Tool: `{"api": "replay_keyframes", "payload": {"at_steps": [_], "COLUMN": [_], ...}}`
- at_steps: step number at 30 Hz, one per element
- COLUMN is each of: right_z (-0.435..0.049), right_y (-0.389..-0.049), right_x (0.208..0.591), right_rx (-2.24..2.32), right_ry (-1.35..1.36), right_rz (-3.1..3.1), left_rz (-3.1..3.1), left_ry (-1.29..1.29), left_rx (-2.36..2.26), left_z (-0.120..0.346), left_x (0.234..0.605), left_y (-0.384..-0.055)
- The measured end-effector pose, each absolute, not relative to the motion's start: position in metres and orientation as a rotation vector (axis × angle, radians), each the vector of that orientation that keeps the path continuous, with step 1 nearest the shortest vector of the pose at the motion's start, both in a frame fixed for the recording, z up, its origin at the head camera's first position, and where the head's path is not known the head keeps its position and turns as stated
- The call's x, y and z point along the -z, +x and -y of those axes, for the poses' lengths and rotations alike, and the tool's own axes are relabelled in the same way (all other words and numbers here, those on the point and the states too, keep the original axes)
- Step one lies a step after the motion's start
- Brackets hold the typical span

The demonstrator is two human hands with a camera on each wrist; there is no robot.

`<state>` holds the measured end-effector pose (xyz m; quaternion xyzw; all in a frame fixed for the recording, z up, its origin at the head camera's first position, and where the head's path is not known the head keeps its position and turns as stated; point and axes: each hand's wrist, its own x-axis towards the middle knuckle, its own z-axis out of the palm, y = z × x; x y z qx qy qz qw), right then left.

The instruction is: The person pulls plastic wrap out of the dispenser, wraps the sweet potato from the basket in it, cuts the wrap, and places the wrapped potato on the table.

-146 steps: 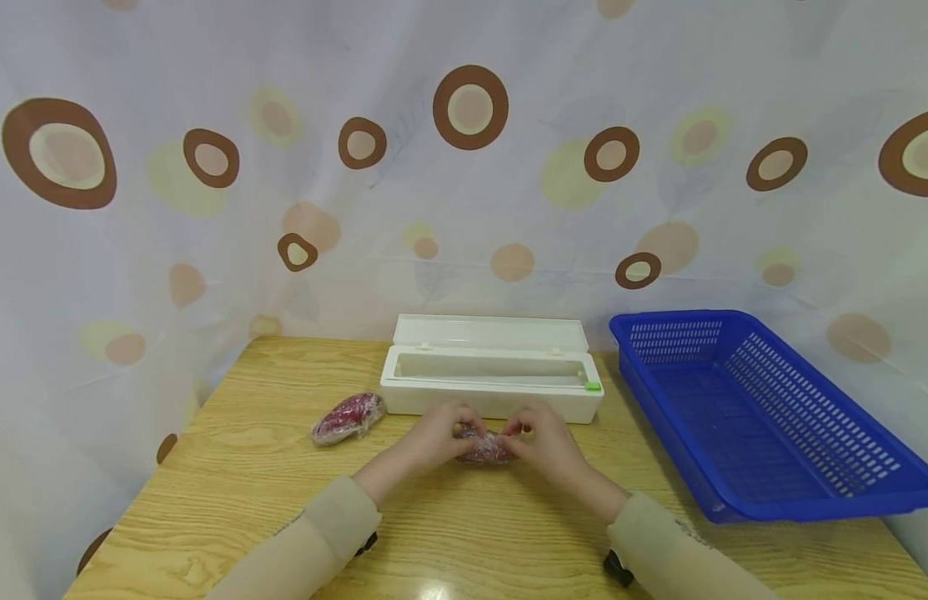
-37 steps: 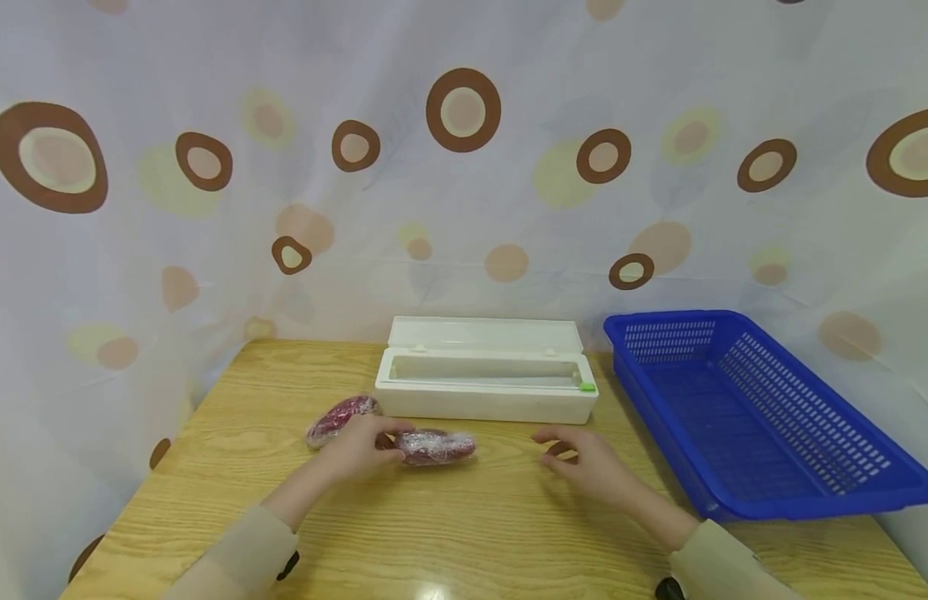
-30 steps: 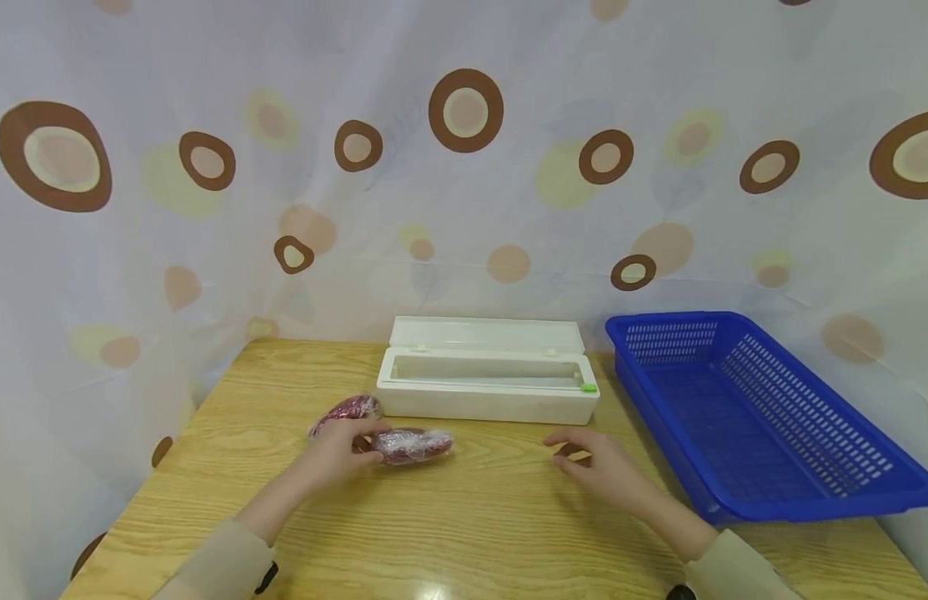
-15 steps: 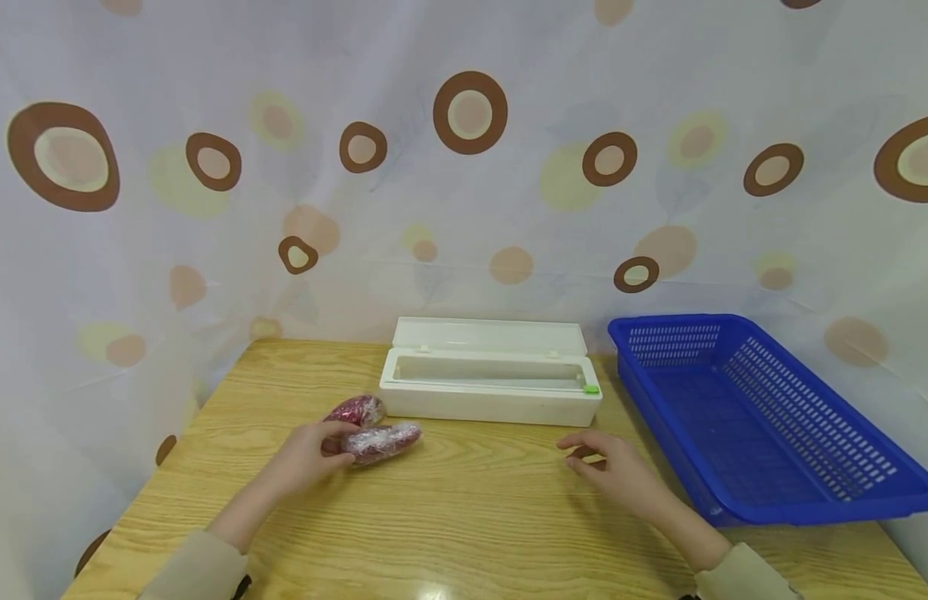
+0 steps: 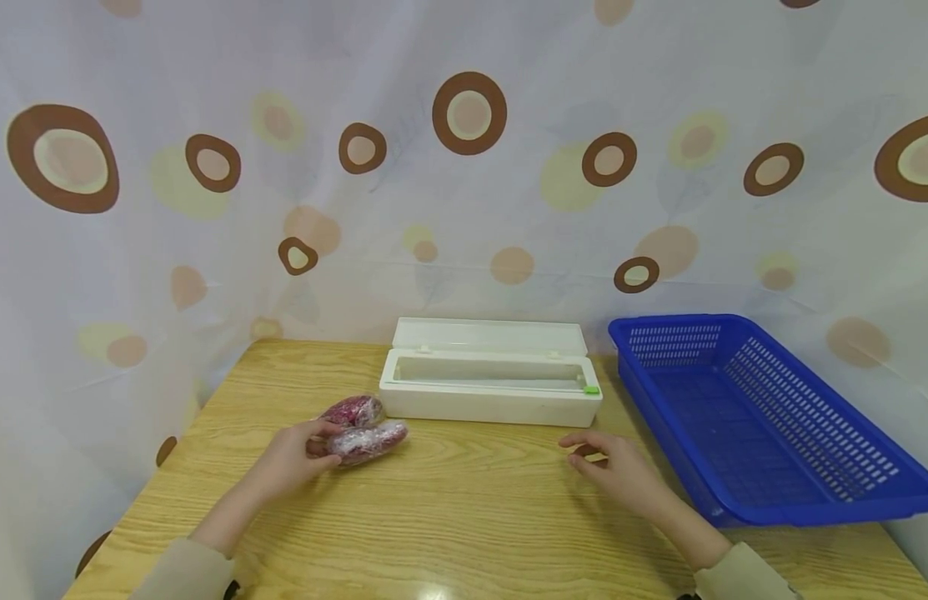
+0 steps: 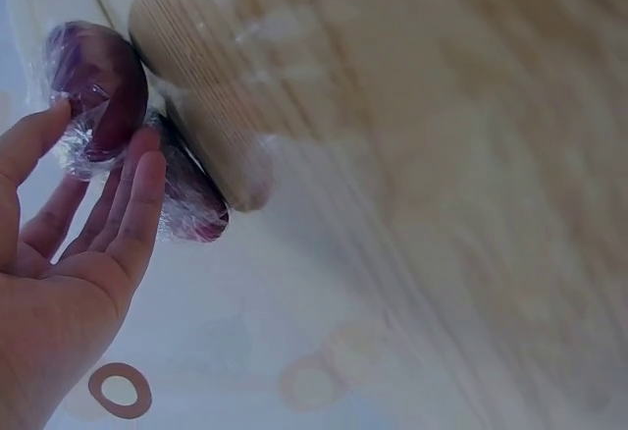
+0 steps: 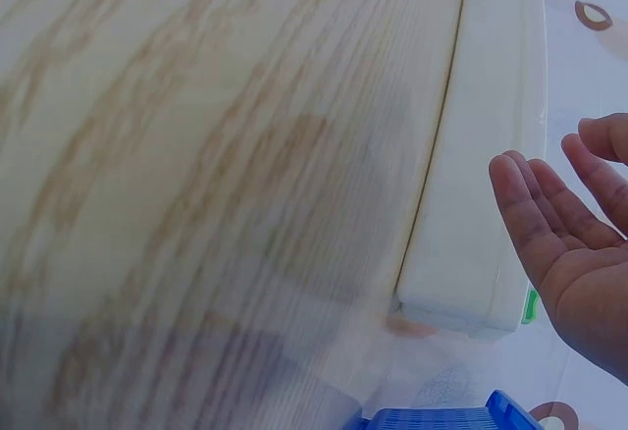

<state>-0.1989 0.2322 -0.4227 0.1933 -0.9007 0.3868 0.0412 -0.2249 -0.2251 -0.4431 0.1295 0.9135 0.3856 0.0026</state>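
Observation:
My left hand (image 5: 293, 457) holds one end of a reddish-purple sweet potato (image 5: 368, 442) wrapped in cling film, thumb on one side and fingers on the other. Right behind it lies a second wrapped sweet potato (image 5: 354, 410), partly covered by the first and by the hand. In the left wrist view the held sweet potato (image 6: 113, 86) looks glossy, with crumpled film around it. My right hand (image 5: 617, 471) hovers over the table in front of the white box, fingers loosely bent and nothing in them.
A white cling film dispenser (image 5: 489, 406) stands along the back of the wooden table (image 5: 464, 517), its lid (image 5: 489, 336) raised. On its right end sits a green slider (image 5: 591, 390). A blue perforated basket (image 5: 764, 450) occupies the right side. Behind everything hangs a patterned curtain (image 5: 509, 208).
Both hands were pinching the film on the sweet potato by the dispenser. Since then the left hand has carried it left, beside the other one, while the right hand let go and drew rightward.

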Motion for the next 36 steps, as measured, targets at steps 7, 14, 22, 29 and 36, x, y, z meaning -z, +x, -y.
{"api": "replay_keyframes", "payload": {"at_steps": [7, 14, 22, 29, 36], "right_z": [-0.234, -0.236, -0.236, -0.236, -0.235], "right_y": [-0.2, -0.202, -0.203, -0.202, -0.203], "right_x": [0.423, 0.419, 0.412, 0.41, 0.411], "right_rx": [-1.204, -1.18, -1.19, -1.204, -1.185], "right_ry": [0.591, 0.594, 0.596, 0.624, 0.611], "right_rz": [2.764, 2.753, 2.736, 2.729, 2.733], "left_rz": [-2.858, -2.897, -2.914, -2.806, -2.854], "left_ry": [0.399, 0.447, 0.544, 0.521, 0.552], "left_rx": [-1.195, -1.128, -1.054, -0.964, -0.982], "left_z": [0.226, 0.227, 0.214, 0.2, 0.202], "left_x": [0.441, 0.428, 0.411, 0.423, 0.429], "left_y": [-0.224, -0.222, -0.222, -0.222, -0.226]}}
